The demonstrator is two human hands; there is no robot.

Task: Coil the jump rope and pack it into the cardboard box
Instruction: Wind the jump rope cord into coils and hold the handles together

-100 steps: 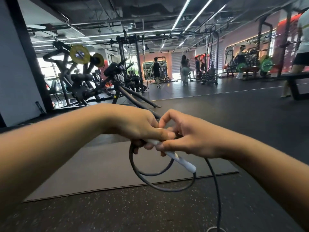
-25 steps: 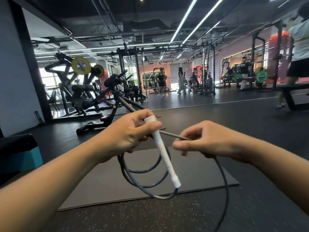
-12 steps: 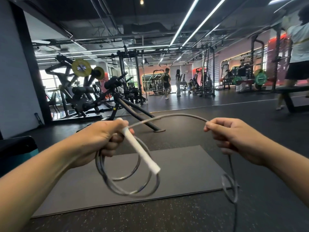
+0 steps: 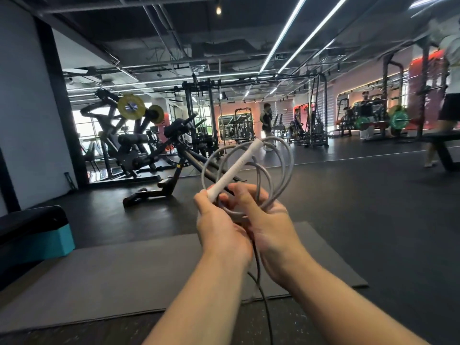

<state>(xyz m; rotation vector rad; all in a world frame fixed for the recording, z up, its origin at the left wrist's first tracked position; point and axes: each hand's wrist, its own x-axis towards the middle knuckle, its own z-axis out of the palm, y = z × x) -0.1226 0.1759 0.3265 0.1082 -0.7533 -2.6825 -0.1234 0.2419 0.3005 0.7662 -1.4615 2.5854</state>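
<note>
Above the gym mat (image 4: 124, 275), both hands together, left hand (image 4: 219, 227) and right hand (image 4: 268, 220), around the coiled jump rope (image 4: 278, 165).

- Your left hand (image 4: 219, 227) is raised in front of you, back toward the camera, fingers curled closed around the lower end of the white handle (image 4: 236, 168).
- Your right hand (image 4: 263, 220) sits just beside it, touching, fingers wrapped over the gathered rope loops (image 4: 276, 170).
- Both forearms are bare and converge upward from the bottom edge.

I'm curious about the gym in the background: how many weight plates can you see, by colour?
Yellow plates: 2
Green plates: 2
Total: 4
</note>
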